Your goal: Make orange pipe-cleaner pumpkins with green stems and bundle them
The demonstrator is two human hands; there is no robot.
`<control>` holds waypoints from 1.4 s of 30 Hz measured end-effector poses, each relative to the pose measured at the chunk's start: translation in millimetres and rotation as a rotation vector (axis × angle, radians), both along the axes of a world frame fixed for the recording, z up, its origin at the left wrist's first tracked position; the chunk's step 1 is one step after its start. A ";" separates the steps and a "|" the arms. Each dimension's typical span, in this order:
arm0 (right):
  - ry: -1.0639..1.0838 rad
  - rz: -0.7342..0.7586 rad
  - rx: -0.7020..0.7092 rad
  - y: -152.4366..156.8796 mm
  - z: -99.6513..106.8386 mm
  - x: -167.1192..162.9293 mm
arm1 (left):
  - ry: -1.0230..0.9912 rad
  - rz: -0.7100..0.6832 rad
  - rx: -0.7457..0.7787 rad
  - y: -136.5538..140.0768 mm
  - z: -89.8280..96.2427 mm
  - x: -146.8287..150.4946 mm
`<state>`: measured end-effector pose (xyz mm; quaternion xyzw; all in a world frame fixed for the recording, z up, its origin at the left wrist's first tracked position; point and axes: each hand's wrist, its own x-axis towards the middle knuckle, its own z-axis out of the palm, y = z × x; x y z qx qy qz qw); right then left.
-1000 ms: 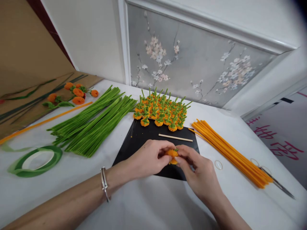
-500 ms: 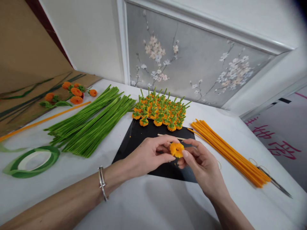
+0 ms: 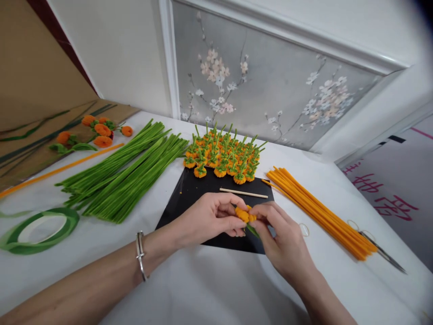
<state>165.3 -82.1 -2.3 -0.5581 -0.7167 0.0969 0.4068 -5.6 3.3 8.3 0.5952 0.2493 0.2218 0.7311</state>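
Head view: the left hand (image 3: 209,219) has its thumb and forefinger closed on the left edge of an orange fuzzy flower (image 3: 245,214), and the right hand (image 3: 282,230) pinches the flower's right side between thumb and fingertips. Both hands partly cover the flower, which is over a black mat (image 3: 233,243); a bit of green (image 3: 252,230) shows below it, its lower part hidden by the right thumb. A silver bracelet (image 3: 140,256) rings the left wrist.

Just beyond the fingers a pale stick (image 3: 243,193) lies on the mat. Past it, orange flowers with upright green stems (image 3: 225,155) crowd together, too overlapped to count. To the right lies a bundle of orange stems (image 3: 321,214); a dark pointed metal tool (image 3: 389,257) reaches out from beside its near end, partly covered, so its kind is unclear. To the left are green stems (image 3: 125,180) and a roll of green tape (image 3: 71,223), cut off at the frame's edge.

Farthest right, a pale board (image 3: 419,180) bears red handwritten characters (image 3: 385,206), apparently Chinese; they are slanted and blurred, and I cannot read them surely. A black vignette hides the upper right corner.
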 end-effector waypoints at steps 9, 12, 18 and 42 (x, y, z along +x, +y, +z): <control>-0.056 0.078 0.089 -0.6 5.3 -0.2 | 0.081 -0.125 0.013 1.2 7.4 -5.5; -0.105 0.136 0.127 -1.2 7.7 0.5 | 0.080 -0.121 -0.042 2.1 6.7 -6.7; -0.112 0.165 0.151 -2.4 8.4 3.2 | 0.047 -0.118 -0.127 1.4 4.3 -5.3; -0.082 0.105 0.244 -3.9 8.8 3.7 | -0.026 -0.041 -0.077 -4.8 11.6 -2.4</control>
